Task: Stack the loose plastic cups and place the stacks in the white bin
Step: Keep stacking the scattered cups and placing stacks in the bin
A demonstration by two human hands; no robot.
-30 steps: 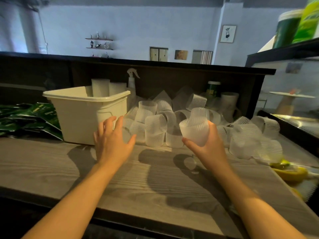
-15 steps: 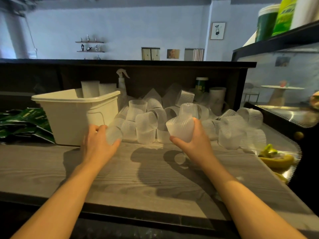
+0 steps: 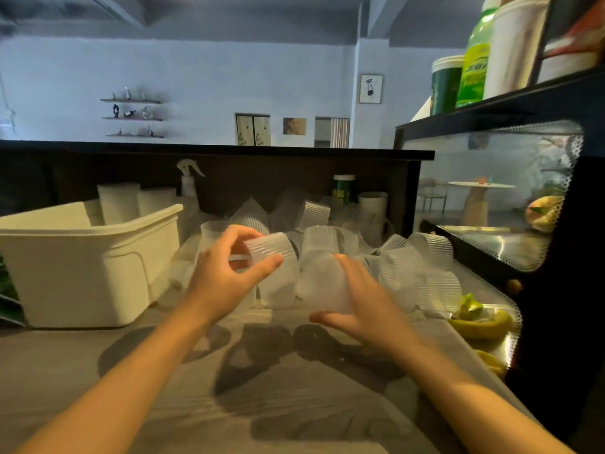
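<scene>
My left hand (image 3: 226, 276) grips a ribbed translucent plastic cup (image 3: 271, 249), held tilted on its side above the counter. My right hand (image 3: 363, 306) holds a second ribbed cup (image 3: 322, 283), also tilted, just right of the first; the two cups are close but apart. Behind both hands lies a heap of several loose ribbed cups (image 3: 409, 257) against the dark back panel. The white bin (image 3: 98, 267) stands at the left on the wooden counter, with cup stacks (image 3: 119, 203) rising inside its far side.
A spray bottle (image 3: 190, 188) stands behind the bin. Bananas (image 3: 481, 326) lie on a metal tray at the right, beside a dark display case (image 3: 491, 198). Green packets (image 3: 9, 290) sit left of the bin. A shelf up right carries tubs and a green bottle (image 3: 474, 60).
My left hand has lifted a cup from beside the bin and moved right towards the middle. My right hand has tilted its cup and lowered it slightly.
</scene>
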